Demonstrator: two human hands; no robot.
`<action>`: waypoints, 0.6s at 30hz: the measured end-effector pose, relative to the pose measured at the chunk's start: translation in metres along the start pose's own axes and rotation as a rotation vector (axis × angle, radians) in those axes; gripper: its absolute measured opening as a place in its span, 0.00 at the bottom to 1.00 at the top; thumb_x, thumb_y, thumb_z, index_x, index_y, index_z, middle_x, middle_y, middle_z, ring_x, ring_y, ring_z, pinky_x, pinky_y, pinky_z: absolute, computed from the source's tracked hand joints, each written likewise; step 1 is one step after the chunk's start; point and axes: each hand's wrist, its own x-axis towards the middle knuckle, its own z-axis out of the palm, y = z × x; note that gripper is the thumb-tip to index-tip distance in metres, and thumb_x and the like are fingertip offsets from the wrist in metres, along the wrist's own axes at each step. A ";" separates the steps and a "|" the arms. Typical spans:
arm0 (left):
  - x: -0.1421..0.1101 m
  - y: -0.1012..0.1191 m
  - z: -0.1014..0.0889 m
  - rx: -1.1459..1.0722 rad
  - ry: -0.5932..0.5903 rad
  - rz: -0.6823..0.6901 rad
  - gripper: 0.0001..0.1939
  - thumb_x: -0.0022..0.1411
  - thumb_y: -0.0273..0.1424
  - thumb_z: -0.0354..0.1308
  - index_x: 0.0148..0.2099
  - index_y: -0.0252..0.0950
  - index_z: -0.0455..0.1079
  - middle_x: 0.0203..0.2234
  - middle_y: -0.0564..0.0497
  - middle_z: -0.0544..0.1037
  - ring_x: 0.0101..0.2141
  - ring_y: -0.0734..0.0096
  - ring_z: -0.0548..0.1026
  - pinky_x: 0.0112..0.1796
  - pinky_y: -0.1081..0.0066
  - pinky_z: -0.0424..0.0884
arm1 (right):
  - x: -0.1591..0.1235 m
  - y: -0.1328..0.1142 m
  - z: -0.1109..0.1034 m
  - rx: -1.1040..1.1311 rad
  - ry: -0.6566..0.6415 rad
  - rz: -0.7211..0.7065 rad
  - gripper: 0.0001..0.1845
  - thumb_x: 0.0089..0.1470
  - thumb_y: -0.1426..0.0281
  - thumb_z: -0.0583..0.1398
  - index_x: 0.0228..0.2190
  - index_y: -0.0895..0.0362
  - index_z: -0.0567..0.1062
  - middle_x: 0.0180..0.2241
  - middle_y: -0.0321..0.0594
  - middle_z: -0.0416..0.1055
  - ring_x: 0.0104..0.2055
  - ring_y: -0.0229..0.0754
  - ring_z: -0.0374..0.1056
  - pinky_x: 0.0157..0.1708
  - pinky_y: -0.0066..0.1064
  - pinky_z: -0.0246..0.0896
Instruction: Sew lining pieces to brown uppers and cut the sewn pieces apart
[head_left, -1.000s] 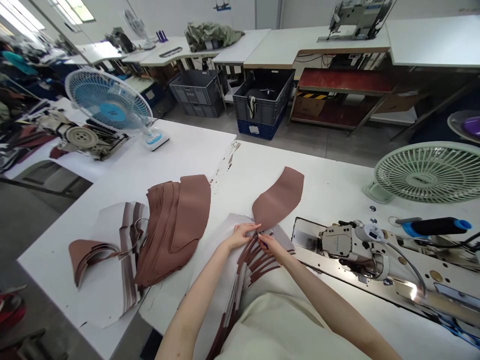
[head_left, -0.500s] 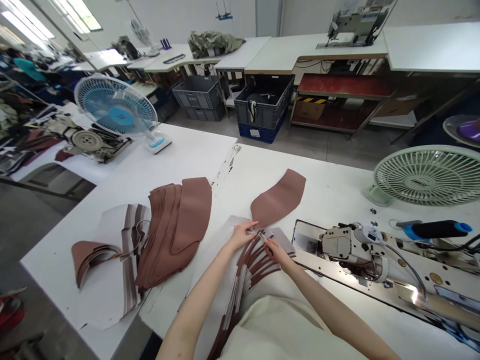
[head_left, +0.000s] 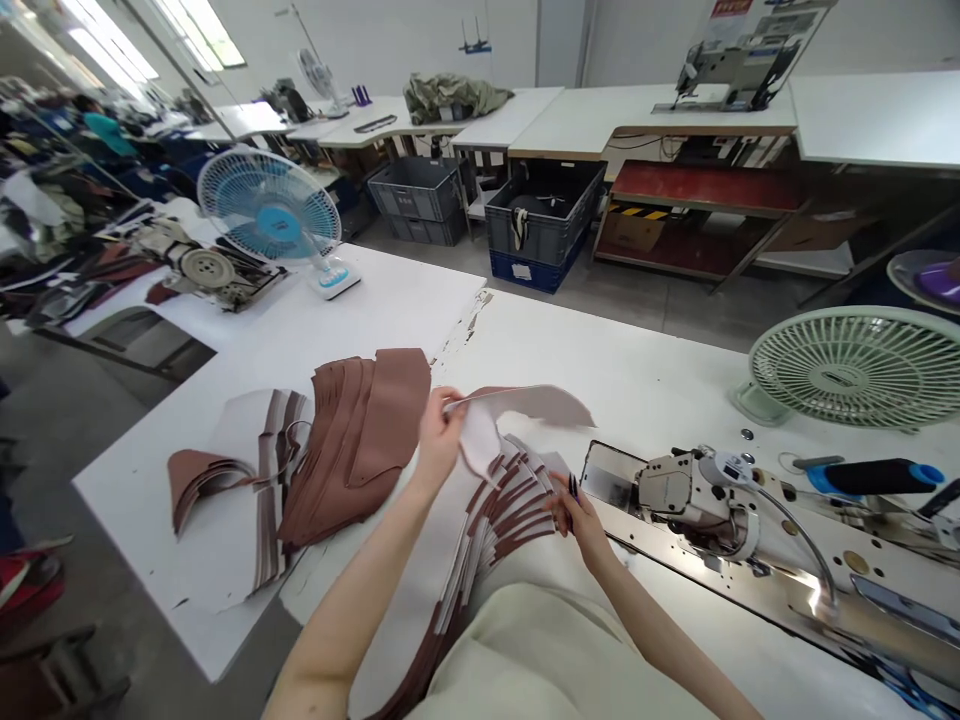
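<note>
My left hand (head_left: pixel 441 430) is closed on the edge of a brown fabric panel (head_left: pixel 536 402), raised above the table with its pale underside partly showing. Below it, a fanned stack of brown-edged pale panels (head_left: pixel 517 500) spreads toward my lap. At the right side of that stack, my right hand (head_left: pixel 576 515) is closed around a small dark pointed tool (head_left: pixel 574 487), perhaps thread snips; most of it is hidden by the fingers. A pile of brown panels (head_left: pixel 360 430) lies to the left, beside a tied bundle of pale and brown pieces (head_left: pixel 255 475).
A sewing machine (head_left: pixel 697 500) stands close to my right hand, with a black thread cone (head_left: pixel 874 476) and a green fan (head_left: pixel 840 375) behind it. The blue fan (head_left: pixel 277 222) is at the far left of the white table (head_left: pixel 585 335). Grey crates (head_left: pixel 544 225) sit beyond.
My left hand has moved left and up from the stack, lifting the brown panel that lay flat. My right hand has separated from it, and the dark tool tip now shows.
</note>
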 end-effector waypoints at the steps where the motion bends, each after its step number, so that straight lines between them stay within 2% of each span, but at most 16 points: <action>1: -0.015 -0.002 -0.020 -0.027 0.049 -0.078 0.14 0.59 0.40 0.54 0.44 0.37 0.64 0.37 0.51 0.72 0.29 0.75 0.68 0.30 0.76 0.65 | -0.002 -0.001 0.002 0.002 -0.004 -0.018 0.39 0.46 0.46 0.58 0.54 0.57 0.64 0.28 0.39 0.73 0.16 0.32 0.54 0.16 0.28 0.50; 3: -0.052 -0.015 -0.057 -0.037 0.108 -0.260 0.22 0.56 0.44 0.56 0.48 0.37 0.64 0.45 0.47 0.72 0.31 0.73 0.70 0.30 0.76 0.67 | -0.004 -0.002 0.009 0.007 -0.025 -0.024 0.41 0.49 0.46 0.56 0.58 0.55 0.58 0.39 0.45 0.74 0.20 0.34 0.59 0.19 0.29 0.56; 5: -0.097 -0.038 -0.089 0.000 0.102 -0.441 0.29 0.52 0.48 0.58 0.51 0.37 0.63 0.50 0.44 0.70 0.35 0.67 0.73 0.32 0.73 0.69 | -0.006 -0.002 0.016 -0.014 -0.059 -0.010 0.42 0.50 0.47 0.55 0.60 0.54 0.55 0.46 0.48 0.71 0.24 0.36 0.63 0.21 0.30 0.59; 6: -0.120 -0.052 -0.103 0.012 0.097 -0.537 0.32 0.51 0.50 0.58 0.52 0.36 0.63 0.50 0.43 0.70 0.37 0.65 0.73 0.33 0.72 0.70 | -0.006 -0.001 0.021 -0.037 -0.083 -0.002 0.41 0.51 0.47 0.54 0.60 0.53 0.56 0.48 0.48 0.70 0.25 0.37 0.65 0.21 0.30 0.59; 8: -0.165 -0.079 -0.126 0.035 0.031 -0.738 0.37 0.49 0.53 0.57 0.55 0.36 0.60 0.45 0.42 0.74 0.35 0.61 0.75 0.32 0.69 0.72 | -0.005 0.003 0.030 -0.095 -0.139 0.013 0.39 0.50 0.47 0.54 0.59 0.53 0.60 0.47 0.47 0.70 0.27 0.39 0.67 0.22 0.31 0.60; 10: -0.202 -0.103 -0.144 0.095 -0.024 -0.825 0.38 0.48 0.54 0.56 0.55 0.35 0.60 0.43 0.42 0.75 0.35 0.58 0.75 0.33 0.65 0.73 | -0.002 0.008 0.039 -0.149 -0.195 0.034 0.38 0.50 0.47 0.54 0.57 0.54 0.63 0.36 0.43 0.73 0.28 0.41 0.68 0.22 0.30 0.61; 12: -0.227 -0.118 -0.157 0.208 -0.087 -0.809 0.35 0.49 0.52 0.55 0.53 0.35 0.63 0.46 0.41 0.74 0.40 0.55 0.75 0.36 0.65 0.73 | 0.003 0.012 0.048 -0.191 -0.238 0.055 0.37 0.52 0.49 0.53 0.57 0.57 0.63 0.25 0.38 0.70 0.28 0.42 0.68 0.24 0.30 0.62; 14: -0.238 -0.122 -0.164 0.384 -0.158 -0.762 0.31 0.51 0.47 0.55 0.53 0.35 0.64 0.49 0.40 0.73 0.45 0.53 0.74 0.39 0.64 0.72 | 0.006 0.012 0.057 -0.237 -0.261 0.046 0.36 0.53 0.51 0.52 0.58 0.58 0.62 0.23 0.37 0.68 0.29 0.42 0.68 0.24 0.30 0.62; 16: -0.233 -0.113 -0.161 0.620 -0.179 -0.654 0.29 0.54 0.43 0.52 0.56 0.35 0.64 0.51 0.39 0.71 0.49 0.51 0.71 0.42 0.61 0.71 | 0.007 0.009 0.064 -0.299 -0.284 -0.012 0.34 0.54 0.52 0.51 0.57 0.58 0.63 0.31 0.42 0.70 0.31 0.41 0.69 0.24 0.30 0.63; 18: -0.216 -0.096 -0.146 0.803 -0.174 -0.444 0.26 0.59 0.41 0.50 0.57 0.37 0.64 0.53 0.40 0.70 0.52 0.50 0.68 0.47 0.57 0.67 | 0.002 0.002 0.070 -0.372 -0.321 -0.101 0.32 0.55 0.53 0.50 0.56 0.57 0.65 0.42 0.47 0.67 0.32 0.40 0.69 0.23 0.30 0.64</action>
